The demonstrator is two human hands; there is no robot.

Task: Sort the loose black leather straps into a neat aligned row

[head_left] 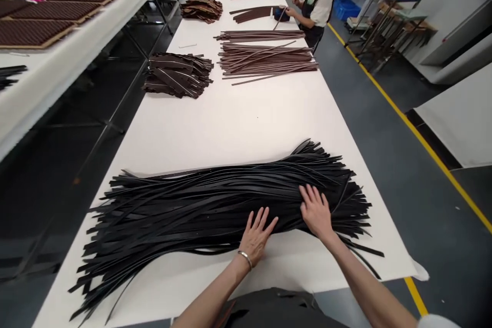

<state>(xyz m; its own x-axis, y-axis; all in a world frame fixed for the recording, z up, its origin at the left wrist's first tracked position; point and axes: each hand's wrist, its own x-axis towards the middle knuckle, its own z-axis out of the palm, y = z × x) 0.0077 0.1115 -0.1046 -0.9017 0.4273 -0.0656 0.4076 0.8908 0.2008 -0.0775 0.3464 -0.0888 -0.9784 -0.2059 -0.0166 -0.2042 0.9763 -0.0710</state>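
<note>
A large heap of long black leather strips (215, 210) lies across the near end of the white table (246, 128), its ends fanning out on both sides. My left hand (258, 234), with a metal bangle (245, 259) at the wrist, rests flat on the heap's near edge with its fingers spread. My right hand (315, 210) presses on top of the strips further right, its fingers also apart. Neither hand grips anything I can see.
Further along the table lie bundles of dark brown leather strips (265, 59) and a pile of black pieces (178, 75). A co-worker in an apron (313, 10) handles strips at the far end. Another table (65, 15) holds boards of brown pieces at left. Yellow floor lines (418, 143) run along the right.
</note>
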